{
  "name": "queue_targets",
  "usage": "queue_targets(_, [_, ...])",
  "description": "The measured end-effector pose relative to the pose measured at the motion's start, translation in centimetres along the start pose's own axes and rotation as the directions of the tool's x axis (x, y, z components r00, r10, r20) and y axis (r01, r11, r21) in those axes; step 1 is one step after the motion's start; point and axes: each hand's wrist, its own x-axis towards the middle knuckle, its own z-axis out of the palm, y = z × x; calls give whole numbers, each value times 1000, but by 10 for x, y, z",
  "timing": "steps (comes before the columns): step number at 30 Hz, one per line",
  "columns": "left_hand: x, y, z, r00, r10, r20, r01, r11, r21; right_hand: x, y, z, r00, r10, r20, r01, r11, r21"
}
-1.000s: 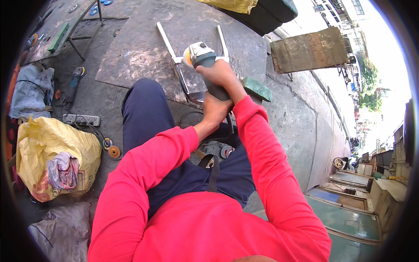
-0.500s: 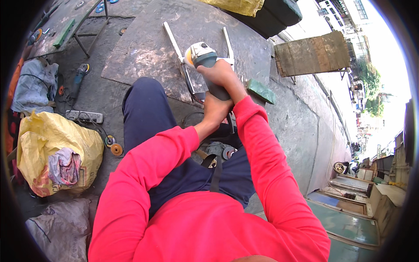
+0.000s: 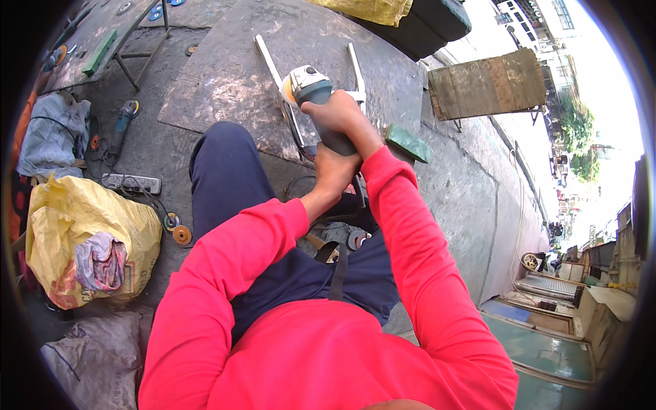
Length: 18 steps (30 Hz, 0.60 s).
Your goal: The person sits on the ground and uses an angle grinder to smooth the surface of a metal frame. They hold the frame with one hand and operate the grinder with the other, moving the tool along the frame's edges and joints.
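Both hands are wrapped round an angle grinder [image 3: 315, 85] with a white-grey head and a dark body. My right hand [image 3: 340, 115] grips the middle of its body, while my left hand [image 3: 335, 171] is closed round the rear end, nearer to me. The grinder's pale yellow polishing wheel [image 3: 288, 90] is at the left bar of a shiny metal frame [image 3: 267, 58], on or just above it; I cannot tell whether they touch. Two prongs of the frame point away from me, joined by a crossbar partly hidden behind the grinder. Its near end shows between my knees.
A green block [image 3: 408, 143] lies right of my hands, by the edge of a worn board [image 3: 212, 82]. At left are a second grinder [image 3: 123, 126], a power strip [image 3: 131, 183] with cords, and a yellow sack [image 3: 55, 225]. A wooden-topped stand [image 3: 485, 85] is far right.
The grinder and both hands have shifted slightly left, the wheel moving along with them over the left bar. The metal frame has stayed in place.
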Motion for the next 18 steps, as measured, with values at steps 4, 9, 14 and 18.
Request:
queue_targets(4, [2,3,-1,991,3,136,-2,1000,-1,-1,4,-7,998,45,-51,-44,999,29])
queue_targets(9, [5,-6,2,996,53,72,-54,998,18,-2,6,-8,994,71,-78,-70,997,19])
queue_targets(14, [2,-8,-3,1000,14,-7,-14,999,48,-2,-1,1,1000,0,-23,0,1000,-8])
queue_targets(18, [1,0,-1,998,35,59,-38,999,37,-1,2,-9,997,58,-41,-57,998,18])
